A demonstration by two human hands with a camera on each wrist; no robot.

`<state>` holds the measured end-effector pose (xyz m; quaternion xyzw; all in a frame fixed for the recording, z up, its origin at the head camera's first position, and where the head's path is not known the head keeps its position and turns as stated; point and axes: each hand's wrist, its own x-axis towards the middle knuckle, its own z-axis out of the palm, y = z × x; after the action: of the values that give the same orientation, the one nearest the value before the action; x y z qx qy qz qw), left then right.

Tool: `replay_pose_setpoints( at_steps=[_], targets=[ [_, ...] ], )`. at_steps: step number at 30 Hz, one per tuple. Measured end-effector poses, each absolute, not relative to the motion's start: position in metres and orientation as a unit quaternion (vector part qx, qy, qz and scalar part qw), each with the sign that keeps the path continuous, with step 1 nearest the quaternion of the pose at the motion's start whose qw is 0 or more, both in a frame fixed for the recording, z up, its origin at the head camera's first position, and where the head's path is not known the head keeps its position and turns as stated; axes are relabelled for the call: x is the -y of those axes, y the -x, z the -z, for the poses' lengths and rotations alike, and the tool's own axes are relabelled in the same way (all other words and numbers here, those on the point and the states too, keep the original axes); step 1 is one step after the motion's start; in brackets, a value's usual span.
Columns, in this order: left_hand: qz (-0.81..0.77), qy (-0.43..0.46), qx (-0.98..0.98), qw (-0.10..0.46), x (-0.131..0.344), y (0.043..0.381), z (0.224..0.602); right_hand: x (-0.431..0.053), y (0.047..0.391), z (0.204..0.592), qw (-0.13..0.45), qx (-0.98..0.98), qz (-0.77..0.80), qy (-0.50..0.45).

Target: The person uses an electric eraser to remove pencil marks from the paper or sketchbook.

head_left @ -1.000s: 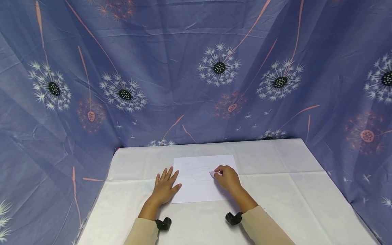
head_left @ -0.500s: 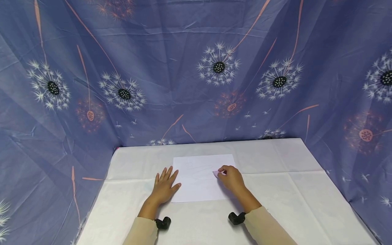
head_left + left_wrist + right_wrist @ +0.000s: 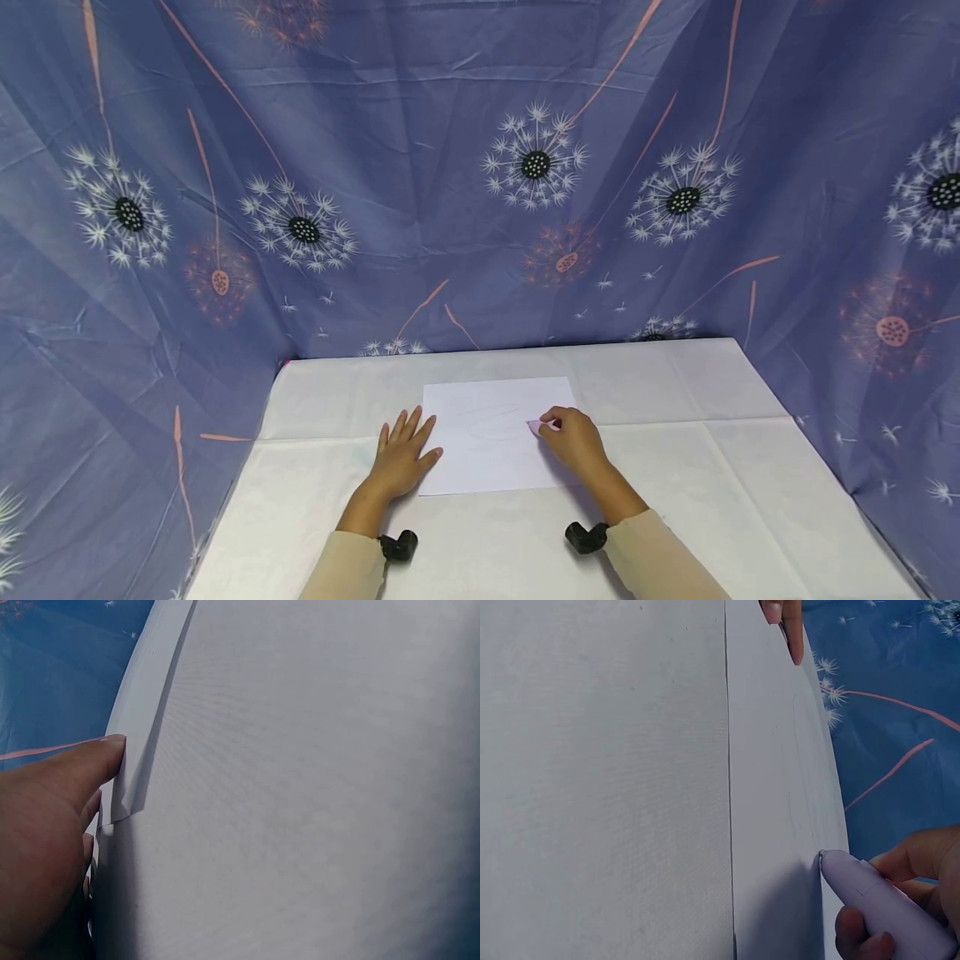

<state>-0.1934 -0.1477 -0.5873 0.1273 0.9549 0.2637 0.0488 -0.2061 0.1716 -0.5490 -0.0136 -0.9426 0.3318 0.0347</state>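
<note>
1. Your right hand pinches a pale purple tool, shaped like a fat pen, over the right part of the paper.
2. The tool looks light, hard and smooth, so it may slip a bit. The thick body, just behind the tip, is a good place to pinch it.
3. Its tip points to the paper's left side. It is at or just above the paper; the view is too poor for you to be sure it touches.
4. Your left hand grips nothing. Its fingers are spread out, and it rests at the paper's left edge.
5. The paper looks thin, light and easy to bend or crease. Hold it down by the edge with flat fingers.
6. Thin, faint lines run across the middle of the paper.
7. Under the paper is a white cloth with fold lines.
8. Behind the paper hangs a blue curtain with dandelions on it.
9. You see no container in these views.
</note>
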Motion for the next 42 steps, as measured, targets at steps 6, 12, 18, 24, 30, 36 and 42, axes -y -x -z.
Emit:
replay_pose_setpoints(
  at_steps=[6, 12, 18, 24, 30, 36, 42],
  targets=[
    [-0.271, -0.128, -0.953, 0.047, 0.147, 0.192, 0.588, -0.167, 0.209, 0.55, 0.033, 0.941, -0.338, 0.006],
    [-0.272, -0.128, -0.953, 0.046, 0.147, 0.191, 0.588, -0.167, 0.21, 0.55, 0.031, 0.943, -0.331, 0.006],
    [-0.273, -0.128, -0.952, 0.048, 0.147, 0.192, 0.588, -0.169, 0.208, 0.55, 0.03, 0.943, -0.33, 0.014],
    [-0.27, -0.127, -0.953, 0.05, 0.146, 0.192, 0.589, -0.166, 0.211, 0.552, 0.024, 0.942, -0.333, 0.009],
    [-0.266, -0.129, -0.954, 0.051, 0.146, 0.192, 0.588, -0.167, 0.211, 0.551, 0.024, 0.945, -0.327, 0.01],
    [-0.267, -0.127, -0.954, 0.049, 0.146, 0.192, 0.586, -0.173, 0.206, 0.548, 0.024, 0.945, -0.326, 0.014],
    [-0.264, -0.126, -0.955, 0.048, 0.147, 0.194, 0.588, -0.177, 0.201, 0.546, 0.022, 0.945, -0.325, 0.012]
  ],
)
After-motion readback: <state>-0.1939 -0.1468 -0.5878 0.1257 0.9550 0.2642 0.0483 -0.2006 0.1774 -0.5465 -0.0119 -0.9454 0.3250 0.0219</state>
